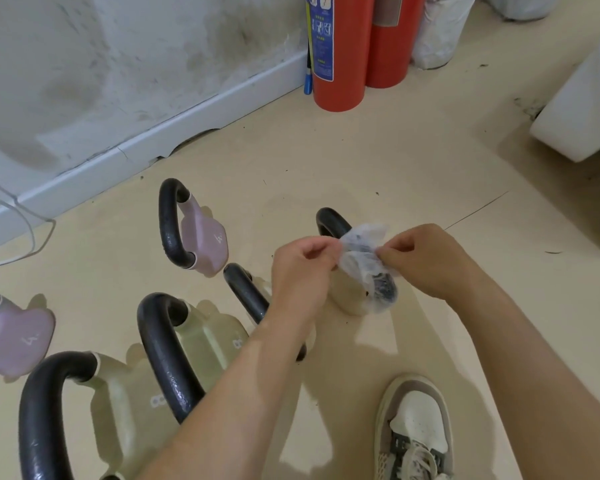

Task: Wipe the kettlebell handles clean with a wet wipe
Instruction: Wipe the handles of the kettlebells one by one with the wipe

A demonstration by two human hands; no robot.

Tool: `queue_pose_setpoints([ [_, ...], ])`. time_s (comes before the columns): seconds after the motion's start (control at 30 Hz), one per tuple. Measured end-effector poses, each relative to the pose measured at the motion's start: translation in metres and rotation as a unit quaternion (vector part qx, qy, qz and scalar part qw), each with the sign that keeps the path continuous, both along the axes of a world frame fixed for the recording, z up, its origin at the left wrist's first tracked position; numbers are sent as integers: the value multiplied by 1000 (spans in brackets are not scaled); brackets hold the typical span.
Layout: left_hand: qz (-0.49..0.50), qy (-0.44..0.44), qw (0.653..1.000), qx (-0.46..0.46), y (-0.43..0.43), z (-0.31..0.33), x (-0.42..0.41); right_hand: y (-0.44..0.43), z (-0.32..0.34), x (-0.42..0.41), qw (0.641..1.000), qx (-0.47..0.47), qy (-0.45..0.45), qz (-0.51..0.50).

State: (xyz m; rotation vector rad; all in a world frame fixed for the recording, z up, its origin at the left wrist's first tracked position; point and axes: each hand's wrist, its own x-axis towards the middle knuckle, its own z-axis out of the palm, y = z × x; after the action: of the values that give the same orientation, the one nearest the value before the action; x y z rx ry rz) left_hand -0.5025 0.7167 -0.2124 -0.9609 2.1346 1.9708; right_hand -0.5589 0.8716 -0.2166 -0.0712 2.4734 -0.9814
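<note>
Pinching wet wipe (366,268), L hand (302,268) & R hand (426,261); green kettlebell (208,341) marked 8.

Both hands, left (300,268) and right (426,258), pinch a dirty wipe (366,265) above a kettlebell (347,296) on the floor (361,161).

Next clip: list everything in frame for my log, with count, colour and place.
pink kettlebells: two, mauve with black handles, floor at left
pale kettlebells: four, cream-green with black handles, floor at lower left and below the hands
wet wipe: one, white with dark smudges, between both hands
fire extinguishers: two, red, standing by the wall at top
sacks: at least two, whitish, behind the extinguishers
container: one, white, right edge
cable: one, white, floor at far left
shoe: one, white and grey, bottom right
left hand: pinches the wipe's left edge
right hand: pinches its right edge
</note>
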Motion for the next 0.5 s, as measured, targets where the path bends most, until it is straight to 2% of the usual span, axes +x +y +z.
queue_pose_setpoints([
  [0.07,-3,-7,1000,-21,-4,-4,-4,1,-1,1,1000,-5,-13,-20],
  [0.1,-17,-4,998,-59,-5,-6,-4,2,3,2,999,-17,-7,-34],
  [0.17,-67,55,973,-213,-4,-3,-2,5,11,3,997,-55,8,-46],
  [0.2,-122,121,936,-308,-4,-1,0,6,16,4,998,-58,0,-30],
  [0.23,-215,178,878,-389,-4,2,-1,6,20,4,998,-56,-18,0],
  [0.27,-325,215,800,-457,-4,4,-4,6,21,5,997,-57,-44,37],
  [0.3,-428,230,706,-515,-3,4,-8,5,19,6,993,-56,-75,67],
  [0.33,-509,221,620,-555,-3,4,-13,5,17,8,990,-41,-99,87],
  [0.37,-556,214,560,-576,-2,4,-19,6,14,11,989,-22,-112,97],
  [0.43,-596,211,491,-599,1,-1,-30,11,5,14,988,-27,-126,89],
  [0.5,-625,207,448,-604,3,-3,-44,16,0,18,985,-67,-131,85],
])
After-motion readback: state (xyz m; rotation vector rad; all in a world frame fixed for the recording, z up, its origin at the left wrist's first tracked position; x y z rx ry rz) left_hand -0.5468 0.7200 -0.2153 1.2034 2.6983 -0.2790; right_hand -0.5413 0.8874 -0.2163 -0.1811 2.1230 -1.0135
